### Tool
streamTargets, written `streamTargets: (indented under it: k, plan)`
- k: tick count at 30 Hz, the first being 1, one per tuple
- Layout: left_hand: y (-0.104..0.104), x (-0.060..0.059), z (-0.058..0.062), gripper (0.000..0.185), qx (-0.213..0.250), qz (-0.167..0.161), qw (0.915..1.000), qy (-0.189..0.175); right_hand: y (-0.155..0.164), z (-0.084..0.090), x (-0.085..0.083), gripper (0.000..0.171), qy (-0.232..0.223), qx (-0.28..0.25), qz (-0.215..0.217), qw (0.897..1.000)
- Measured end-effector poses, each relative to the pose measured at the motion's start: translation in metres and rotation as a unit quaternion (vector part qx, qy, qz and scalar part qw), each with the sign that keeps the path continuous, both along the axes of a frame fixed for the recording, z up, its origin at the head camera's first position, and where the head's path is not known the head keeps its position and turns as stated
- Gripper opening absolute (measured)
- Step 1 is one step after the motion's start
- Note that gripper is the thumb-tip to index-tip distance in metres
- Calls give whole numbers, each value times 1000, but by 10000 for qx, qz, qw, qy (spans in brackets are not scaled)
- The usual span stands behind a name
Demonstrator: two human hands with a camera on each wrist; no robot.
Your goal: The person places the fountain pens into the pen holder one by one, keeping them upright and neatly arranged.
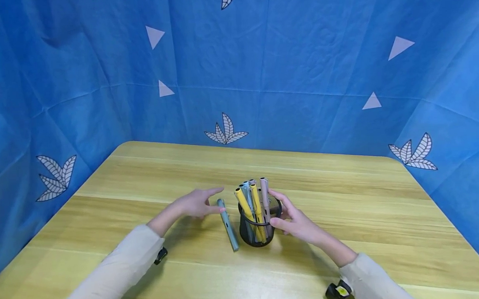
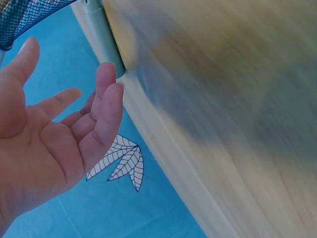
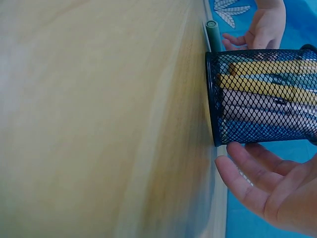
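A black mesh pen holder stands upright on the table, filled with several capped pens: yellow pens, light blue ones and greyish-purple ones. To its left a teal pen lies on the tabletop. My left hand hovers beside that pen, index finger and thumb spread, the thumb tip overlapping the pen's far end in the head view. The left wrist view shows the palm with nothing in it. My right hand rests at the holder's right side, its relaxed fingers along the mesh and thumb near the front rim.
The wood-grain table has rounded far corners. A blue cloth with white leaf and triangle prints hangs behind it and along both sides. Black wrist cameras sit at the light sleeves.
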State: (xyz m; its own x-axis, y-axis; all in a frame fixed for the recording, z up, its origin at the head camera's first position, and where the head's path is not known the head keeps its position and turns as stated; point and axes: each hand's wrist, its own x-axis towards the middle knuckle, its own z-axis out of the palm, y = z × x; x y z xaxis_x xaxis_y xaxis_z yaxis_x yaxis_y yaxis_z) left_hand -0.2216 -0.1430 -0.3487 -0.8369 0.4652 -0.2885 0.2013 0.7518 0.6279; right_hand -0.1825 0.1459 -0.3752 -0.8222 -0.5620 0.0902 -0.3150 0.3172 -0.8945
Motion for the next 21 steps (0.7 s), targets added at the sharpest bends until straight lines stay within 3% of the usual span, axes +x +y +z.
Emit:
streamTargets:
  k: [8,21]
  plan:
    - [0,1,-6,79,-513,27,9986,-123,-1,-1,0,67,-11,-13,22,10000]
    - [7,1,-13,90,-943,291,9948,-269,1,-3,-1,65,42,27,-76,10000]
